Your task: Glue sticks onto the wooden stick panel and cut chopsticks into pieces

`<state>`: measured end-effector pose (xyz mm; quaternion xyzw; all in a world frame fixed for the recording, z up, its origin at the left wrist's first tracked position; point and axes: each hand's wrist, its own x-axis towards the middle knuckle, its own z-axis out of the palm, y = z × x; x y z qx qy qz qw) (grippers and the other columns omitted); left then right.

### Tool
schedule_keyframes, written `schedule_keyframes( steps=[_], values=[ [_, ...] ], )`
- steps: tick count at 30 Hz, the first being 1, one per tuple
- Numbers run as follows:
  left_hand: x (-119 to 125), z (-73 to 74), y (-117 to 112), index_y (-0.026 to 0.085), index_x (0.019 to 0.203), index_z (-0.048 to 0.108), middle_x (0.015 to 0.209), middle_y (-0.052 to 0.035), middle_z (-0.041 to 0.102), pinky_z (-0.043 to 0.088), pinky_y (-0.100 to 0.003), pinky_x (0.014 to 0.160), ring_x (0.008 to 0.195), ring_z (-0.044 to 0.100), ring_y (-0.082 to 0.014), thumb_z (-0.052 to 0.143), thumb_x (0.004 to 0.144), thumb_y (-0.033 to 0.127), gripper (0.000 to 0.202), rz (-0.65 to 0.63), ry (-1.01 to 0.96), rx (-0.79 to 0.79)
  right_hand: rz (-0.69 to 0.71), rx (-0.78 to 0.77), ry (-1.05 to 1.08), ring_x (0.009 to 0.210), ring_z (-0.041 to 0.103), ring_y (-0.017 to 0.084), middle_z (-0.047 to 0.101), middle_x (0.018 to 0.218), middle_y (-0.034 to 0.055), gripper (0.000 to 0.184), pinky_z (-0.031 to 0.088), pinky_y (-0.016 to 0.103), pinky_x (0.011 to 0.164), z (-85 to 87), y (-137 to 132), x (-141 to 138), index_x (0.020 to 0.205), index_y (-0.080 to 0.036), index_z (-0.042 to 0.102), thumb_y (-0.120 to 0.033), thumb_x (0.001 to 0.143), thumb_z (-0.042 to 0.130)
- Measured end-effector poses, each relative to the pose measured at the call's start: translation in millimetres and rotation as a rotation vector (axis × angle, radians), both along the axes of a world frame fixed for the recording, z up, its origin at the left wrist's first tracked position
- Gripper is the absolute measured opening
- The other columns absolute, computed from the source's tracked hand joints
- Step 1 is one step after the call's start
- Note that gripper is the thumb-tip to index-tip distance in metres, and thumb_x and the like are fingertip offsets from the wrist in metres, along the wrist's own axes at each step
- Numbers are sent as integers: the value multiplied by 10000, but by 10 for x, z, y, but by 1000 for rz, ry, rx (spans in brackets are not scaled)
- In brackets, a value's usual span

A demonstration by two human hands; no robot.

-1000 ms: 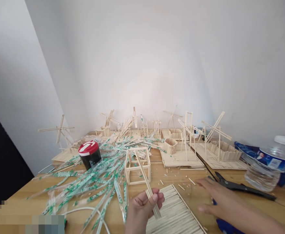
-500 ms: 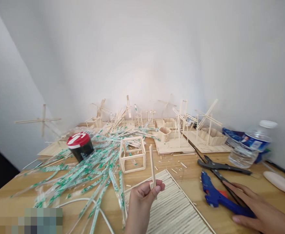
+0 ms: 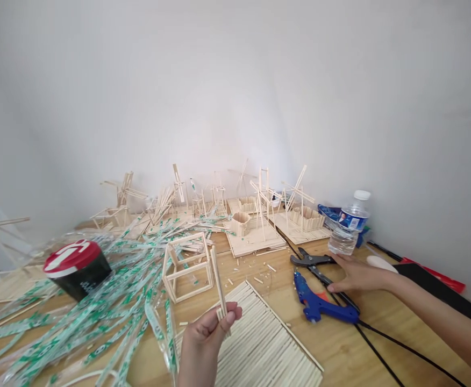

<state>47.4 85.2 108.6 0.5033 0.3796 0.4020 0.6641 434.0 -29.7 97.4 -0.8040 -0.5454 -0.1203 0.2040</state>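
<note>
My left hand (image 3: pixel 209 336) is closed on a few thin wooden sticks (image 3: pixel 218 279), pinched upright between thumb and fingers; one is long, and a shorter end shows beside it. Beneath it lies a flat panel of wooden sticks (image 3: pixel 259 338) laid side by side. Just behind stands an open box frame (image 3: pixel 193 293) made of sticks. My right hand (image 3: pixel 354 273) is open over the handles of the dark pliers (image 3: pixel 308 260), thumb and fingers apart; whether it touches them I cannot tell. A blue glue gun (image 3: pixel 320 306) lies just in front of the pliers.
Green-and-clear plastic wrappers (image 3: pixel 126 301) cover the left side, with a red-lidded dark tub (image 3: pixel 80 274) among them. Stick models on bases (image 3: pixel 255 244) line the wall. A water bottle (image 3: pixel 350 223) stands at right. A black cable (image 3: pixel 405 338) crosses the front right.
My right hand has moved from beside the glue gun's handle forward to the pliers' handles. My left hand still holds the sticks. The view has turned right.
</note>
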Motion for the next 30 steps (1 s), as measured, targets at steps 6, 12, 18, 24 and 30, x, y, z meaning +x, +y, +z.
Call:
schedule_keyframes(
  steps=[6, 12, 18, 24, 30],
  values=[
    [-33, -30, 52, 182, 851, 745, 851, -89, 743, 527, -345, 817, 842, 695, -252, 788, 591, 509, 419, -28, -48, 8, 41, -189, -102, 521, 645, 240, 663, 638, 38, 271, 415, 288, 438, 23, 115, -159, 843, -229, 710, -193, 589, 620],
    [-79, -7, 53, 210, 846, 749, 854, -62, 745, 508, -289, 792, 846, 680, -215, 751, 660, 490, 336, -110, -27, 62, 5, -124, -189, 781, 689, 326, 696, 928, 150, 329, 478, 361, 546, 429, 256, -579, 1048, -175, 625, -177, 766, 457],
    [-120, 100, 52, 223, 801, 761, 838, -41, 741, 501, -281, 797, 878, 662, -228, 717, 700, 495, 294, -157, 6, 171, 420, 37, -112, 820, 663, 212, 629, 1081, 78, 416, 519, 308, 659, 701, 298, -1475, 1133, -235, 533, -157, 729, 473],
    [-164, 219, 56, 251, 907, 758, 892, -21, 742, 498, -297, 830, 879, 666, -243, 708, 722, 479, 298, -236, -30, 240, 536, 161, -183, 752, 635, 190, 624, 979, 80, 289, 504, 303, 634, 586, 388, -1868, 1085, -222, 551, -219, 802, 489],
    [-187, 245, 25, 254, 890, 763, 855, -12, 738, 482, -270, 794, 865, 654, -235, 657, 775, 450, 252, -243, 9, 267, 568, 184, -218, 787, 650, 200, 626, 989, 88, 370, 504, 293, 614, 463, 462, -1817, 1148, -223, 558, -211, 782, 503]
  ],
)
